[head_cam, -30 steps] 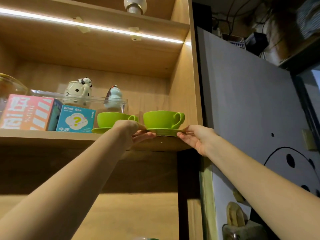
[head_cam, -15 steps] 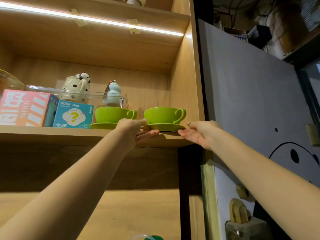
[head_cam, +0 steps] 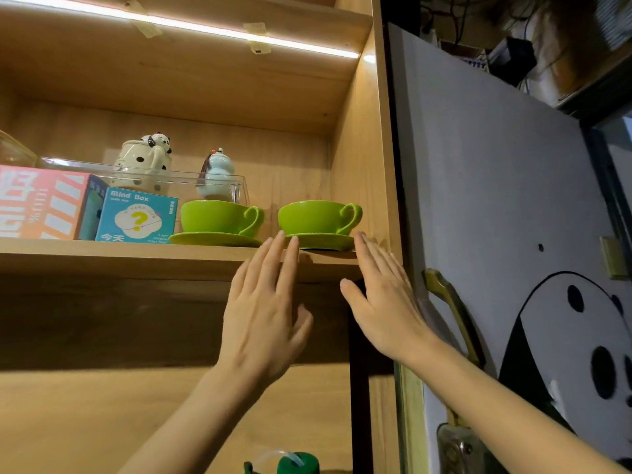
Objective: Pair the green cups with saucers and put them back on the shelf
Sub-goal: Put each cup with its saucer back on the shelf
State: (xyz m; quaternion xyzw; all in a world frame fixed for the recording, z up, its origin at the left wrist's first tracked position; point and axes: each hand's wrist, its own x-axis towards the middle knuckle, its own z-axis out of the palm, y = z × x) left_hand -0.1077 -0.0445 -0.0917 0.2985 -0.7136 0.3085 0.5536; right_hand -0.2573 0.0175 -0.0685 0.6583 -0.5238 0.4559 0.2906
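Observation:
Two green cups stand side by side on the wooden shelf [head_cam: 102,256], each on its own green saucer. The left cup [head_cam: 219,216] rests on the left saucer [head_cam: 212,239]. The right cup [head_cam: 316,217] sits on the right saucer [head_cam: 325,241], close to the cabinet's right wall. My left hand [head_cam: 265,313] is open, fingers spread, its fingertips just below the right saucer's left rim. My right hand [head_cam: 383,299] is open too, fingertips by that saucer's right rim. Neither hand holds anything.
A blue "Blind Box" carton [head_cam: 136,215] and a pink box [head_cam: 37,201] stand left of the cups. Behind them a clear tray [head_cam: 178,181] holds a panda teapot [head_cam: 145,162] and a pale figurine [head_cam: 219,176]. A white panel with a brass handle [head_cam: 451,313] is at the right.
Both hands have let go of the right saucer and drawn back and down from the shelf edge. The right cup and saucer now rest on the shelf.

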